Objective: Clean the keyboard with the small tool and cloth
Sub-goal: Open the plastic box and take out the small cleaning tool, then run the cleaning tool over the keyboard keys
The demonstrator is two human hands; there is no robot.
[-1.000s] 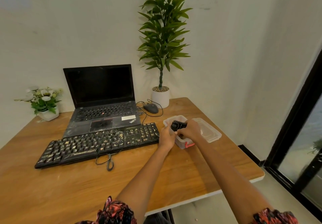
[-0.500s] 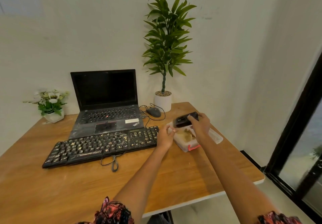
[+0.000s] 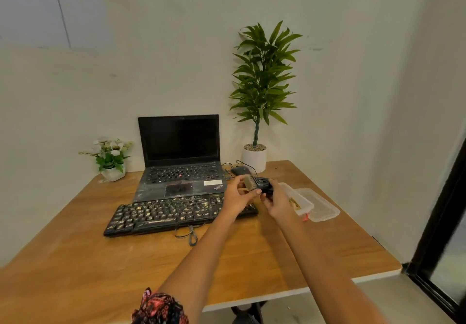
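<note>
Wooden desk (image 3: 252, 260) carries a crumb-strewn black keyboard (image 3: 174, 214). Above the keyboard's right end, the right hand (image 3: 276, 201) grips a small black brush tool (image 3: 261, 185) while the left hand (image 3: 239, 192) pinches its bristles. Behind the keyboard stands an open laptop (image 3: 180, 157); beside its right end sits a clear plastic box (image 3: 300, 201).

From my remote seat I see a smooth, satin wood-grain tabletop (image 3: 252, 260), a matt black plastic keyboard (image 3: 161, 215) crusted with rough yellowish specks, a clear glossy plastic box (image 3: 302, 204), and a black plastic brush (image 3: 259, 185) with tan bristles.
</note>
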